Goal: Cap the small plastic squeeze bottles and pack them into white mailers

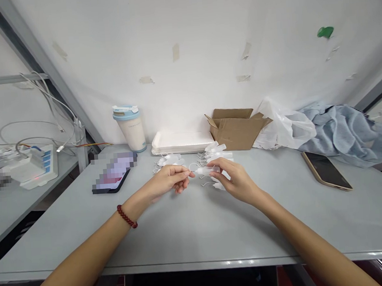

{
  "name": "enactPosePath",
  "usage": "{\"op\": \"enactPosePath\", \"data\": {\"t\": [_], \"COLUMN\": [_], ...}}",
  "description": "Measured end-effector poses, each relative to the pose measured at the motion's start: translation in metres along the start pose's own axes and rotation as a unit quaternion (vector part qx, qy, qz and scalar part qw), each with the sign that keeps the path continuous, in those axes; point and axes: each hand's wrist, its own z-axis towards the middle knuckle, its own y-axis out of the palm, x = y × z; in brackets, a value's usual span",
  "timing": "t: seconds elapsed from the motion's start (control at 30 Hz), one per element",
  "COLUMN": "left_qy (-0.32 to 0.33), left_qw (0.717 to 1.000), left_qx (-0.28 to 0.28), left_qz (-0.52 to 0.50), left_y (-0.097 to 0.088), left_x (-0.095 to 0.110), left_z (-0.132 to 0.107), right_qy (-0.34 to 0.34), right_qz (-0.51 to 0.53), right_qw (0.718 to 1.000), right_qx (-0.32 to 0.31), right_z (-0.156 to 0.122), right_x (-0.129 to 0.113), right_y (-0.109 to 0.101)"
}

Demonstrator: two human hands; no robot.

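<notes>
The right hand (pixel 235 179) pinches a translucent needle-tip bottle (pixel 207 170); the left hand (pixel 165 181) closes thumb to finger at its tip (whether gripping it, I can't tell).

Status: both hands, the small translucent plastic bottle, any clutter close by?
Right hand pinching small translucent plastic bottle with white top. Left hand at its tip end, grip unclear. Similar bottles lying close beyond both hands.
</notes>
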Motion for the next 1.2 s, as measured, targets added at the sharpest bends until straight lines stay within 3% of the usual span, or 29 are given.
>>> {"op": "enactPosePath", "data": {"t": [0.8,1.2], "left_qy": [-0.010,0.001], "left_qw": [0.999,1.000], "left_qx": [-0.008,0.005], "left_qz": [-0.035,0.009], "left_y": [-0.001,0.010], "left_x": [-0.004,-0.010], "left_z": [0.001,0.003], "right_qy": [-0.017,-0.025], "right_qz": [0.034,-0.012], "right_qw": [0.999,1.000], "right_qx": [-0.016,-0.014], "right_z": [-0.002,-0.008], "right_x": [-0.001,0.004], "right_y": [0.001,0.016]}}
